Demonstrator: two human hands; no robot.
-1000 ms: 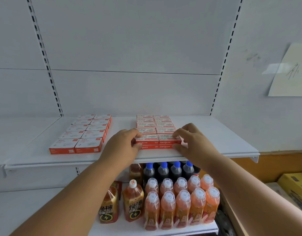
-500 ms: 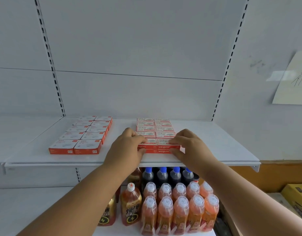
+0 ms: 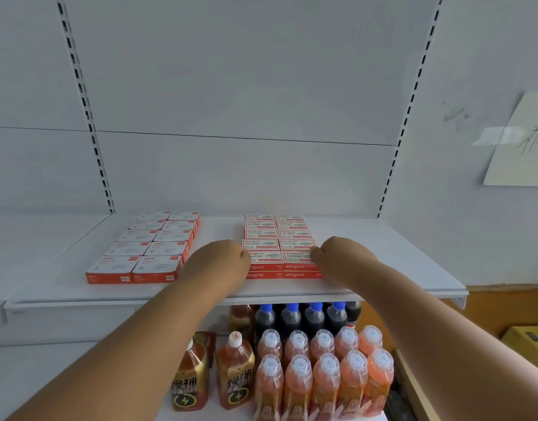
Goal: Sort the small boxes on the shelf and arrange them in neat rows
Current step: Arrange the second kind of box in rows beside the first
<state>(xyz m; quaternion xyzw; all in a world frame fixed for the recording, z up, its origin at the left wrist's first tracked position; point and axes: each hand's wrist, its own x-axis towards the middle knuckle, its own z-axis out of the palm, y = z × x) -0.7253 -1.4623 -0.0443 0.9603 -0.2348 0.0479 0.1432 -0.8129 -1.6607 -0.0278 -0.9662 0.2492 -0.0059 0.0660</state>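
Two blocks of small red-and-white boxes lie on the white shelf [image 3: 383, 268]. The left block [image 3: 146, 253] is two columns wide and one layer high. The right block [image 3: 280, 247] is two columns wide, and its front shows two stacked layers. My left hand [image 3: 219, 262] presses against the left side of that block's front boxes, fingers curled onto their top edge. My right hand [image 3: 343, 256] does the same on the right side. The front boxes are squeezed between both hands.
On the lower shelf stand orange drink bottles [image 3: 322, 375], dark bottles with blue caps [image 3: 292, 317] and two amber energy-drink bottles [image 3: 234, 375]. A paper sheet [image 3: 520, 147] hangs on the right wall. A yellow carton [image 3: 529, 338] sits low on the right.
Both hands have closed in from the block's front corners onto its sides, with the fingers curling tighter. The view has tilted slightly upward.
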